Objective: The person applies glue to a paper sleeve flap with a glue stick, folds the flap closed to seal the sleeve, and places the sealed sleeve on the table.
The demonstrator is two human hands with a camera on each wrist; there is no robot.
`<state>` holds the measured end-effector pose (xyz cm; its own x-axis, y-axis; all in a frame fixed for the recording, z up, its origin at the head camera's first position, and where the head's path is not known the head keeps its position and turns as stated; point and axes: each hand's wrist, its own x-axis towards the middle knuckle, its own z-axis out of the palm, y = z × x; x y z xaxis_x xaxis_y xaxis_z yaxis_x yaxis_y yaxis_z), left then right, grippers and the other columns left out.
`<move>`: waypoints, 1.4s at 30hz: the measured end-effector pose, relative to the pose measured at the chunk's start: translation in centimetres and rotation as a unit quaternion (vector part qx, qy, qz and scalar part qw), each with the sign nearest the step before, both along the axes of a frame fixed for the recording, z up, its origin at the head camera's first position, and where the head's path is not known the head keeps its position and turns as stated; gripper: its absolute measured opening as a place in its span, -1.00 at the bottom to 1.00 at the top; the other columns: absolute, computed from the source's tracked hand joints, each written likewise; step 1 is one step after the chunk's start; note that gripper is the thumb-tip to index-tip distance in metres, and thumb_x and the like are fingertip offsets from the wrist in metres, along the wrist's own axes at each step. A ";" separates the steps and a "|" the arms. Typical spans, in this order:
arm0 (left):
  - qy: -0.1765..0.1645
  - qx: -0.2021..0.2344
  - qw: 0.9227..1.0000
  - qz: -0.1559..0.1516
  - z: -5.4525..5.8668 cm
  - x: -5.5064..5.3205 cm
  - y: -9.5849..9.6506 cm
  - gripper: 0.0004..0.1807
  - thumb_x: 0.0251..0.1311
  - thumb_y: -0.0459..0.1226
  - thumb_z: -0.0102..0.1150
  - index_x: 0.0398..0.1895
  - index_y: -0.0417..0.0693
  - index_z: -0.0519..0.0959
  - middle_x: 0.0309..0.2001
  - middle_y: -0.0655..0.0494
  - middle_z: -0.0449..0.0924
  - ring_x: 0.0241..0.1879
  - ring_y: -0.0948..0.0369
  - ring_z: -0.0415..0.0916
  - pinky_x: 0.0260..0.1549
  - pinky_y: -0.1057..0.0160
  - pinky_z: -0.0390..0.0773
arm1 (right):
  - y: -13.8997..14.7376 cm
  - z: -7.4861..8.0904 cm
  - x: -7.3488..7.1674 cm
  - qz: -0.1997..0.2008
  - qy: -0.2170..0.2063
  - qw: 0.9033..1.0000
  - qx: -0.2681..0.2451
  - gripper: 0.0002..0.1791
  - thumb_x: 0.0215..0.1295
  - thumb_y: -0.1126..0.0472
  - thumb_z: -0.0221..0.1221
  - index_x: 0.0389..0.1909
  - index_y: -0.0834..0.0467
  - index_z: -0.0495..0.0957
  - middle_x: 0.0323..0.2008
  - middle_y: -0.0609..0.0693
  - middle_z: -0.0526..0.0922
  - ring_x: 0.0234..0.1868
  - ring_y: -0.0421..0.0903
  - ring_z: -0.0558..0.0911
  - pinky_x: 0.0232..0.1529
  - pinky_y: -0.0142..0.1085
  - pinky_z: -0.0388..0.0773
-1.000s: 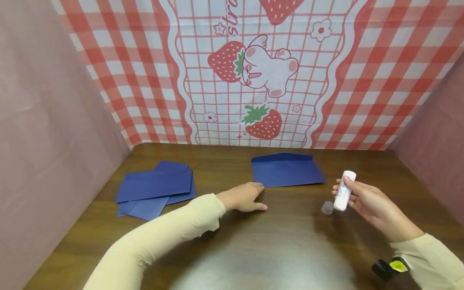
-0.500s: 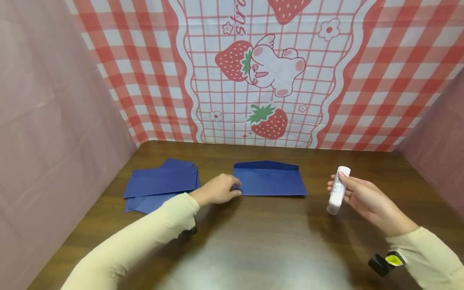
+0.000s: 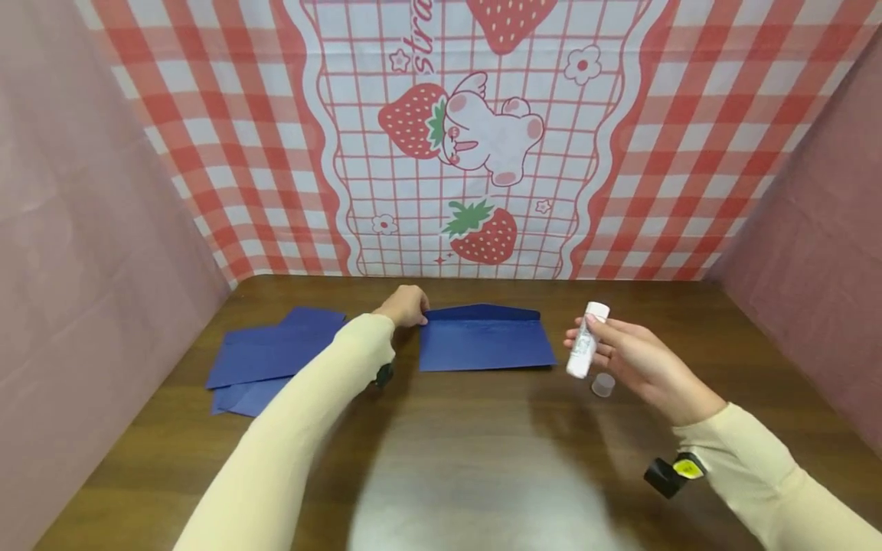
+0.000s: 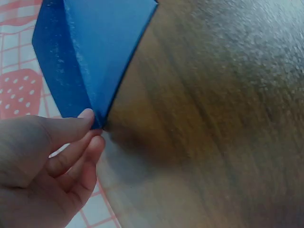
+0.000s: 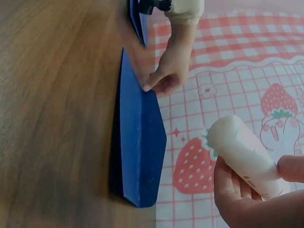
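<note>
A dark blue envelope point(image 3: 485, 344) lies mid-table with its flap opened out toward the backdrop. Thumb and fingers of my left hand point(image 3: 406, 306) pinch its far left corner, where flap and body meet. Whitish streaks run along the fold of the envelope point(image 4: 102, 33) in the left wrist view. To the right, my right hand point(image 3: 641, 363) grips a white glue stick point(image 3: 587, 340) above the table, tilted, its lower end toward me. The right wrist view shows the glue stick point(image 5: 244, 152) between thumb and curled fingers. A clear cap point(image 3: 602, 385) sits on the table beside it.
Several blue envelopes point(image 3: 269, 356) lie in an overlapping pile at the left, partly behind the left sleeve point(image 3: 303, 413). A red-and-white strawberry cloth point(image 3: 482, 237) stands along the back of the wooden table point(image 3: 448, 459). Pink cloth walls point(image 3: 89, 229) close off both sides.
The envelope has shifted left and a little nearer me. My left hand has gone from its near left corner to the far left corner. The right hand still holds the glue stick.
</note>
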<state>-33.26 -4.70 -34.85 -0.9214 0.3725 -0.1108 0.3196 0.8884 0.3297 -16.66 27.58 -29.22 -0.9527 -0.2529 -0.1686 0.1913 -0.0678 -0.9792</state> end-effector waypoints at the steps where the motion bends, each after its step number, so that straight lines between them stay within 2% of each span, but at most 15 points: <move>1: 0.000 -0.001 1.000 -0.001 -0.2 0.0 -0.1 -0.75 0.09 -0.32 0.33 -0.14 -0.21 0.67 -0.05 -0.04 0.69 0.00 0.08 0.59 0.08 0.17 0.56 | -0.3 0.1 -0.1 0.000 0.002 1.000 0.013 -0.70 0.44 0.03 -0.02 0.00 0.16 0.34 -0.24 -0.23 0.68 -0.13 -0.32 0.68 -0.08 -0.43 0.61; 4: -0.001 0.001 1.000 -0.016 -0.6 0.0 -0.5 -0.77 0.12 -0.32 0.31 -0.16 -0.22 0.66 -0.08 -0.06 0.69 -0.03 0.08 0.59 0.06 0.16 0.57 | -1.0 0.2 -0.3 0.001 0.011 0.999 0.041 -0.58 0.44 -0.01 -0.03 0.10 0.23 0.27 -0.23 -0.26 0.67 -0.12 -0.35 0.67 -0.06 -0.46 0.59; 9: -0.006 0.020 0.998 -0.057 -0.8 0.4 -1.7 -0.75 0.20 -0.30 0.25 -0.10 -0.26 0.62 -0.13 -0.09 0.67 -0.12 0.11 0.56 -0.02 0.19 0.56 | -1.7 0.3 -0.6 0.002 0.025 0.998 0.055 -0.54 0.44 0.00 -0.02 0.14 0.26 0.25 -0.24 -0.32 0.67 -0.12 -0.41 0.65 -0.06 -0.51 0.56; 13: -0.058 0.067 0.995 -0.047 -0.5 0.8 -3.3 -0.82 0.21 -0.29 0.24 -0.21 -0.23 0.62 -0.28 -0.02 0.67 -0.28 0.22 0.50 -0.23 0.33 0.51 | -2.0 0.2 -0.9 0.008 0.035 0.998 0.060 -0.54 0.44 0.03 -0.01 0.15 0.28 0.26 -0.23 -0.33 0.65 -0.13 -0.42 0.63 -0.05 -0.53 0.55; 17: -0.124 0.113 0.985 -0.030 -0.1 1.5 -4.7 -0.83 0.19 -0.29 0.26 -0.27 -0.25 0.60 -0.40 0.05 0.67 -0.40 0.29 0.49 -0.35 0.41 0.47 | -2.6 0.1 -1.0 0.017 0.042 0.996 0.074 -0.65 0.44 0.05 0.00 0.09 0.18 0.36 -0.22 -0.35 0.64 -0.13 -0.43 0.62 -0.05 -0.51 0.54; 19: -0.150 0.131 0.980 -0.027 0.0 2.0 -5.3 -0.80 0.18 -0.29 0.26 -0.22 -0.26 0.59 -0.39 0.06 0.68 -0.39 0.31 0.50 -0.33 0.40 0.51 | -3.0 0.1 -1.0 0.023 0.039 0.996 0.080 -0.72 0.44 0.04 0.00 0.03 0.10 0.41 -0.23 -0.36 0.64 -0.13 -0.44 0.60 -0.07 -0.51 0.54; 21: -0.179 0.153 0.972 -0.020 0.0 2.6 -5.7 -0.77 0.17 -0.29 0.28 -0.18 -0.25 0.58 -0.36 0.07 0.70 -0.37 0.31 0.54 -0.27 0.38 0.55 | -3.5 0.1 -1.0 0.028 0.036 0.996 0.080 -0.71 0.44 0.05 0.01 0.04 0.11 0.42 -0.24 -0.35 0.64 -0.13 -0.44 0.60 -0.07 -0.51 0.54; 23: -0.200 0.169 0.965 -0.016 0.0 3.4 -5.9 -0.77 0.16 -0.29 0.29 -0.18 -0.24 0.58 -0.36 0.09 0.70 -0.36 0.31 0.55 -0.23 0.35 0.58 | -4.2 0.1 -1.0 0.034 0.033 0.996 0.078 -0.62 0.44 0.06 0.01 0.12 0.22 0.38 -0.25 -0.34 0.65 -0.14 -0.44 0.61 -0.07 -0.50 0.55; 26: -0.228 0.186 0.956 -0.016 -0.2 4.8 -5.9 -0.80 0.13 -0.30 0.31 -0.22 -0.24 0.61 -0.44 0.17 0.68 -0.40 0.34 0.54 -0.25 0.34 0.58 | -5.5 0.1 -0.9 0.046 0.037 0.995 0.083 -0.40 0.43 0.10 0.03 0.27 0.46 0.22 -0.25 -0.34 0.65 -0.15 -0.43 0.62 -0.06 -0.49 0.58; 28: -0.239 0.189 0.952 -0.020 -0.3 5.8 -5.8 -0.82 0.12 -0.31 0.31 -0.26 -0.25 0.62 -0.50 0.22 0.64 -0.44 0.35 0.51 -0.30 0.36 0.57 | -6.5 0.1 -0.8 0.056 0.040 0.993 0.093 -0.33 0.42 0.12 0.06 0.31 0.54 0.14 -0.21 -0.31 0.66 -0.15 -0.42 0.64 -0.06 -0.47 0.60; 30: -0.248 0.191 0.949 -0.023 -0.5 6.9 -5.8 -0.82 0.10 -0.32 0.33 -0.28 -0.27 0.63 -0.55 0.25 0.61 -0.48 0.36 0.48 -0.36 0.39 0.55 | -7.6 -0.1 -0.8 0.066 0.044 0.992 0.099 -0.32 0.39 0.14 0.09 0.30 0.56 0.14 -0.16 -0.26 0.67 -0.14 -0.41 0.64 -0.06 -0.45 0.62; 32: -0.250 0.188 0.949 -0.018 -0.6 7.9 -5.6 -0.83 0.08 -0.33 0.34 -0.31 -0.28 0.64 -0.59 0.26 0.58 -0.51 0.37 0.46 -0.42 0.42 0.52 | -8.8 -0.4 -0.9 0.072 0.053 0.990 0.111 -0.36 0.37 0.18 0.11 0.27 0.56 0.20 -0.11 -0.18 0.69 -0.15 -0.40 0.65 -0.07 -0.41 0.63; 36: -0.228 0.178 0.957 0.002 -0.9 10.0 -5.3 -0.86 0.03 -0.34 0.38 -0.40 -0.27 0.65 -0.66 0.25 0.51 -0.58 0.36 0.42 -0.51 0.45 0.47 | -11.1 -1.5 -1.0 0.081 0.076 0.983 0.149 -0.46 0.31 0.26 0.18 0.17 0.55 0.34 0.00 0.22 0.67 -0.15 -0.34 0.66 -0.04 -0.28 0.65; 39: -0.199 0.158 0.967 0.027 -1.0 11.3 -5.2 -0.86 -0.02 -0.32 0.43 -0.49 -0.22 0.66 -0.71 0.25 0.48 -0.62 0.37 0.41 -0.55 0.47 0.44 | -12.9 -2.3 -1.1 0.101 0.117 0.970 0.185 -0.55 0.24 0.31 0.23 0.08 0.51 0.46 0.05 0.39 0.59 -0.08 -0.19 0.69 -0.02 -0.24 0.65; 42: -0.174 0.138 0.973 0.061 -0.9 12.0 -5.3 -0.84 -0.05 -0.29 0.45 -0.56 -0.17 0.64 -0.72 0.24 0.51 -0.64 0.39 0.44 -0.58 0.48 0.46 | -14.5 -3.1 -1.3 0.138 0.171 0.953 0.207 -0.63 0.18 0.37 0.26 -0.01 0.46 0.54 -0.01 0.39 0.63 -0.01 0.00 0.69 -0.04 -0.29 0.65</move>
<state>-21.22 -10.00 -35.71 -0.8847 0.3237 -0.3355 0.0439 0.7742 0.6314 -17.92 13.10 -32.27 -0.8770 -0.4805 0.0010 -0.1898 0.3446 -0.9194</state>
